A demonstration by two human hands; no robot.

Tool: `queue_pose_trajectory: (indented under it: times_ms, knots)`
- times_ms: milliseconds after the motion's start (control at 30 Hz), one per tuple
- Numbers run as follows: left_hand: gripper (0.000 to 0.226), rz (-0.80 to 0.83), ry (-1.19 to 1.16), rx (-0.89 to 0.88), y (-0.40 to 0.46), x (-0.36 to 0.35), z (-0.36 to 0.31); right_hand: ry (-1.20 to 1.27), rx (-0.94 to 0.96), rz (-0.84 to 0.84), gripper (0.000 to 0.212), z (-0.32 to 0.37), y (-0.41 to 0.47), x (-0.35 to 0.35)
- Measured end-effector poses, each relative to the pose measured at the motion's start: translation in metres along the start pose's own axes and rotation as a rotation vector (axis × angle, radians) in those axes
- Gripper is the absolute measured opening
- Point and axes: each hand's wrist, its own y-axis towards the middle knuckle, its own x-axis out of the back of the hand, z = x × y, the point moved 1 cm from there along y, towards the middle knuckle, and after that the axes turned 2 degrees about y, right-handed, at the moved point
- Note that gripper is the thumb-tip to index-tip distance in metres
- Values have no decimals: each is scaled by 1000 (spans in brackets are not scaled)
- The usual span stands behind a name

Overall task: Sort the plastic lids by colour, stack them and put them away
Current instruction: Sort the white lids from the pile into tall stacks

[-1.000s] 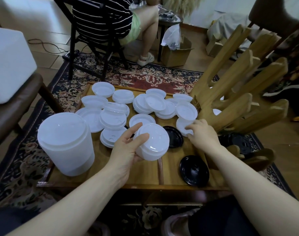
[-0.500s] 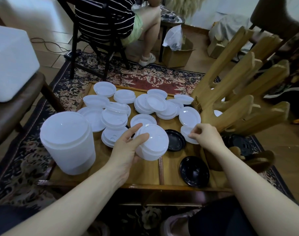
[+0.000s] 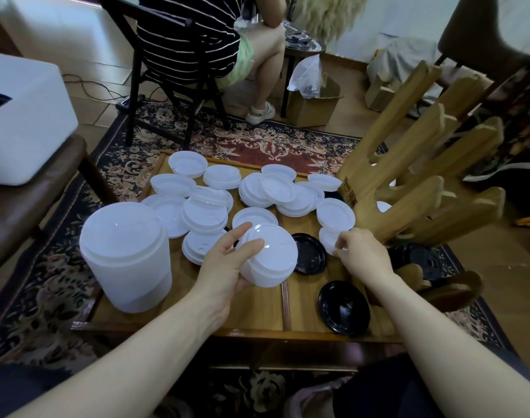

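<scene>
Left hand (image 3: 227, 267): thumb and fingers curled round a short stack of white lids (image 3: 268, 256), held tilted just above the near middle of the wooden tray table (image 3: 257, 312).
Right hand (image 3: 364, 256): fingertips pinching the edge of a single white lid (image 3: 330, 241) that lies on the table's right side, just beside the wooden rack (image 3: 408, 182).
Loose white lids (image 3: 257, 191): many, scattered and overlapping across the far half of the table, some in low piles.
Tall stack of white lids (image 3: 126, 254): standing upright on the near left corner of the table.
Black lids: one (image 3: 310, 253) lying between the two hands, touching the held stack's right side in view; another (image 3: 343, 307) near the table's near right edge, under the right forearm; a third (image 3: 423, 260) to the right behind the right hand, partly hidden by the rack.
Patterned rug (image 3: 257, 146): under the table.
Seated person in a striped top (image 3: 191, 28): on a black chair (image 3: 155, 73) at the far side.
Cardboard box (image 3: 313, 107): on the floor, far right of that chair.
White box (image 3: 22, 116): on a brown seat at the far left.
</scene>
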Motion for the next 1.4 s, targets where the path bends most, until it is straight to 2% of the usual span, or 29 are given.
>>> queue_pose_trajectory:
  times_ms: [167,267,333,433,567,700,900,1067,1233,1333,1400]
  knots:
    - [41,-12,9,8,4,0,1,412,-145,-71,12,4,-5,23]
    - [40,-18,9,16,4,0,2,772,-233,-13,13,12,-15,30]
    - [41,-24,1,21,3,1,3,923,-283,37,14,18,-22,33]
    - [42,-22,1,29,4,1,3,1018,-327,109,16,23,-29,34]
    - [43,-30,7,37,5,1,4,1022,-335,203,22,34,-37,25]
    - [43,-42,6,43,6,3,5,1078,-400,174,22,38,-35,21]
    - [41,-56,4,60,9,5,7,1540,-497,71,14,33,-28,28]
    - [41,-65,6,67,10,5,8,1864,-431,221,21,37,-27,35]
    - [52,-22,-29,39,7,4,7,1920,-311,357,43,47,-31,34]
    - [69,-29,-44,7,5,2,4,1813,-207,444,67,56,-38,36]
    - [69,-32,-56,-9,3,0,2,1659,-106,477,80,63,-43,38]
